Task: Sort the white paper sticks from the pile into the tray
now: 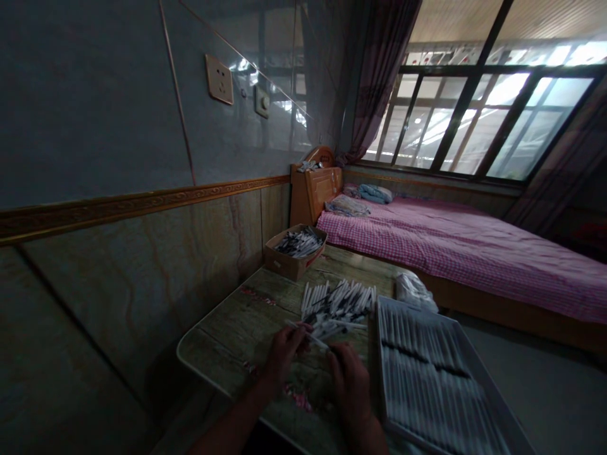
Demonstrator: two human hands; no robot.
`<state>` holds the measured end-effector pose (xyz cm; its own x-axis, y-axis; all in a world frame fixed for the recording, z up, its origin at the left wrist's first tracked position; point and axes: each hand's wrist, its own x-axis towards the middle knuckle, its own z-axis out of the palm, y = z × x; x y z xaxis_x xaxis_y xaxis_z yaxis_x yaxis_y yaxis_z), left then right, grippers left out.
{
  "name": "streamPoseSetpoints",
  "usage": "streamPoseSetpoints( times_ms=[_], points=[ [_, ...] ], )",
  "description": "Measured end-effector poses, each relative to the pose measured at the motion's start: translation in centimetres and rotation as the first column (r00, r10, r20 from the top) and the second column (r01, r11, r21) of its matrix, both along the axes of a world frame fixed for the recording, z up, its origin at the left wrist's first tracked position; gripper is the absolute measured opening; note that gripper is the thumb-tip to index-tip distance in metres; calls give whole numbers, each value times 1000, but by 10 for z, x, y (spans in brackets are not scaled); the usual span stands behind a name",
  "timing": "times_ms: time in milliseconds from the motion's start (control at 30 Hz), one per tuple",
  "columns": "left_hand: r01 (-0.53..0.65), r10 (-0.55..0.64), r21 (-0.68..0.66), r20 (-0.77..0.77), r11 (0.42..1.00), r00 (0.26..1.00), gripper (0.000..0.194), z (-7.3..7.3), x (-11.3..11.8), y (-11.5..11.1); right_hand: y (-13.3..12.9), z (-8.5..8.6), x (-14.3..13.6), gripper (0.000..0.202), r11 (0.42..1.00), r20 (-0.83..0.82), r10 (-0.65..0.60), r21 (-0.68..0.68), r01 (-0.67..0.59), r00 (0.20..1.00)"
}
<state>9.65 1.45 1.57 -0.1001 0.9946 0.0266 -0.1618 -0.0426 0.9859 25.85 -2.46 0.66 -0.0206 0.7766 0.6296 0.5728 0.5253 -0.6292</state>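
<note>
A thin white pen (317, 341) with a dark end stretches between my two hands above the table. My left hand (286, 347) is closed on its far left part, fingers pinched together. At the other end my right hand (349, 379) is closed around the pen near its dark end. Just beyond my hands lies a loose pile of white and black pens (339, 300) on the table. To the right of my right hand stands a shallow white tray (385, 392) with rows of similar pens laid side by side. Fine detail is blurred in the dim light.
A cardboard box (284, 264) full of pens stands at the table's back left, by the wall. A crumpled clear plastic bag (415, 291) lies behind the tray. The table (227, 328) has a pale rounded edge. A bed (427, 234) with a pink checked cover is beyond.
</note>
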Motion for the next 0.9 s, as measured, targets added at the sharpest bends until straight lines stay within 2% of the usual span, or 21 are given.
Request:
streamPoseSetpoints(
  times_ms=[100,267,433,567,700,800,900],
  points=[
    [-4,7,-46,79,999,997,47,0,0,2,0,-2,-2,28,999,110,-30,-16,32,993],
    [82,-75,-68,98,994,992,52,3,3,-1,1,-10,1,50,996,276,-85,10,86,958],
    [24,-11,-120,105,993,994,52,10,5,-2,-1,-3,0,43,985,184,-65,-144,92,981],
    [30,-19,-105,105,994,994,51,11,4,-1,0,-2,-4,35,980,67,-78,-176,89,995],
    [55,-46,-110,84,992,995,51,11,5,-1,3,-9,-3,45,981,128,-138,-120,154,982],
    [48,-40,-102,77,994,996,49,10,5,-1,3,-7,-1,51,989,185,-83,-103,103,979],
    [13,-5,-97,87,995,996,50,8,4,1,1,-1,-1,45,985,141,-52,-158,74,989]
  ],
)
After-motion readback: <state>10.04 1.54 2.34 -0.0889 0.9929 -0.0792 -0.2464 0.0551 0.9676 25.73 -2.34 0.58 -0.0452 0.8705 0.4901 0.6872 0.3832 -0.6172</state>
